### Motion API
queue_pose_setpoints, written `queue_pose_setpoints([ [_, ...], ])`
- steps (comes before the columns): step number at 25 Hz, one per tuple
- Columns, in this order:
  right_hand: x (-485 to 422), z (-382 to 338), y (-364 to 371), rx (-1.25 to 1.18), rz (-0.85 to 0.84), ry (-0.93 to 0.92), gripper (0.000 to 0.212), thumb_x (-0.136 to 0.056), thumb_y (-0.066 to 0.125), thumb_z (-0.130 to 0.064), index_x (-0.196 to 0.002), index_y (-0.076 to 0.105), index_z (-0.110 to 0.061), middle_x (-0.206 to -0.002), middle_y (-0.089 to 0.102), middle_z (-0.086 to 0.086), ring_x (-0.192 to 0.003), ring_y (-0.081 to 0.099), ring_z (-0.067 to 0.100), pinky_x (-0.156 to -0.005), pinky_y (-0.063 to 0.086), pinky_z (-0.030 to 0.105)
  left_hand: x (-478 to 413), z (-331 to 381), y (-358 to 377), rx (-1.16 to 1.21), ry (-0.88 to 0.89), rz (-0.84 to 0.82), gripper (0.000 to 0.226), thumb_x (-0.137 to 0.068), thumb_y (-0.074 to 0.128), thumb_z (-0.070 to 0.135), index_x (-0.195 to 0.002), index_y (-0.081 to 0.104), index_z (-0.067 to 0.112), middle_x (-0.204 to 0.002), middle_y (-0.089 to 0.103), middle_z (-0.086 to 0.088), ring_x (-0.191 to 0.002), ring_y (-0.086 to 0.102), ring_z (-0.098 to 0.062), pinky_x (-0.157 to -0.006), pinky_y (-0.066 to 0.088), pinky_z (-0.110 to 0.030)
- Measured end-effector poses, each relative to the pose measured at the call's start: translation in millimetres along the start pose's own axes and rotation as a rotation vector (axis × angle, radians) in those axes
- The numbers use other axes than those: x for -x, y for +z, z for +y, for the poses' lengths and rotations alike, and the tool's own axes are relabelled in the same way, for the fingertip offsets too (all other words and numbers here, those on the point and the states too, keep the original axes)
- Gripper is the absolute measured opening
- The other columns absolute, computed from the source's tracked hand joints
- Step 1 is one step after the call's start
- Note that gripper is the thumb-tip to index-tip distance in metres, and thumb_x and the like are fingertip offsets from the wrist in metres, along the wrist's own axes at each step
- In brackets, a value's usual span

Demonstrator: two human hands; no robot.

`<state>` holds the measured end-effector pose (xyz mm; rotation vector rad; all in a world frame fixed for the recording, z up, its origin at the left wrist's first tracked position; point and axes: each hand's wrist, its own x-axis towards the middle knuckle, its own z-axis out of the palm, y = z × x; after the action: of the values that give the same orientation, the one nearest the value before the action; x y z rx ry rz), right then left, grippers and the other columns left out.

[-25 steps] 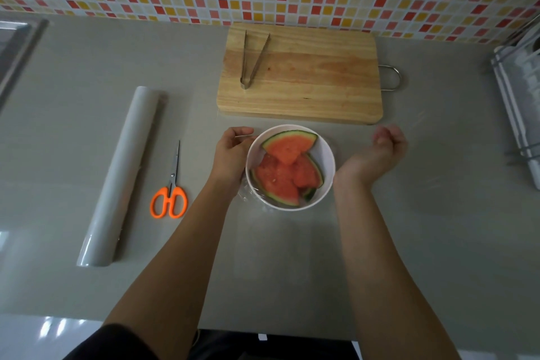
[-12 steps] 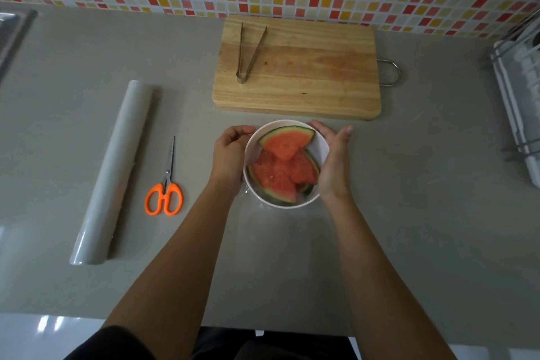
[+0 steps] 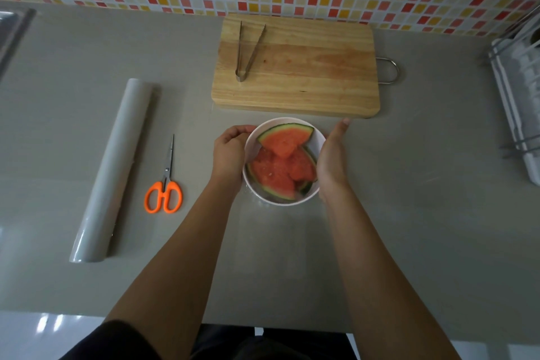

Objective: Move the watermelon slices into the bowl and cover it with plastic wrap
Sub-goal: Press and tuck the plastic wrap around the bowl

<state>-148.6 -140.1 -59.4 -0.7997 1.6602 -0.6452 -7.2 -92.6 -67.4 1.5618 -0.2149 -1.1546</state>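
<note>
Over the preceding second the right hand [image 3: 331, 164], which had been held loosely curled and well clear of the bowl [image 3: 317, 140] to its right, was brought in and laid flat against the bowl's right wall, while the left hand [image 3: 229, 152] was kept against the left wall throughout. This was judged to be the pressing-down of plastic film around the sides: a faint, crinkled sheen could be made out on the counter [image 3: 409, 228] at the bowl's near-left foot, though the film itself was too transparent to be traced over the rim with certainty. The watermelon slices [image 3: 282, 164] were all found inside the bowl, one wedge lying across the others with its rind toward the far rim, so the transfer was taken as finished and the covering as being in its final stage. The fingers of the left hand [image 3: 244, 129] were curled narrowly, thumb and fingertips drawn together at the far-left rim as if pinching film there; what was held between them could not be told. The fingers of the right hand [image 3: 340, 131] were extended straight and held together, the palm pressed to the bowl and nothing grasped. The roll of wrap [image 3: 112, 169] and the scissors [image 3: 165, 181] lay to the left, and the tongs [image 3: 247, 51] rested on the cutting board [image 3: 306, 73].
</note>
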Motion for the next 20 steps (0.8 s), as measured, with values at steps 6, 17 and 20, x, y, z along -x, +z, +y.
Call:
queue_pose_setpoints([
  [6,9,-14,7,-0.054,0.039,0.051,0.073,-0.076,0.013,-0.079,-0.085,0.060,-0.024,-0.073,0.047,-0.006,-0.070,0.046,0.016,-0.078,0.036,0.034,-5,3,-3,0.021,0.002,0.015,0.027,-0.079,0.047,-0.007,-0.070,0.066,0.012,-0.064,0.068,-0.003,-0.058,0.063,-0.017,-0.054,0.053,-0.025],
  [17,15,-14,10,0.257,0.050,0.016,0.101,-0.067,0.002,-0.084,-0.088,0.071,-0.013,-0.092,0.069,0.005,-0.080,0.059,0.024,-0.068,0.037,0.032,-9,-2,-6,0.072,-0.008,0.021,0.023,-0.081,0.051,-0.003,-0.073,0.067,0.012,-0.070,0.069,-0.004,-0.064,0.063,-0.021,-0.060,0.055,-0.030],
  [20,15,-18,11,0.237,0.035,0.037,0.100,-0.063,0.004,-0.087,-0.084,0.069,-0.015,-0.093,0.069,0.005,-0.082,0.059,0.024,-0.074,0.041,0.035,-8,-5,-8,0.108,-0.012,0.023,0.025,-0.080,0.050,-0.005,-0.072,0.066,0.012,-0.068,0.069,-0.004,-0.062,0.064,-0.021,-0.057,0.054,-0.028],
])
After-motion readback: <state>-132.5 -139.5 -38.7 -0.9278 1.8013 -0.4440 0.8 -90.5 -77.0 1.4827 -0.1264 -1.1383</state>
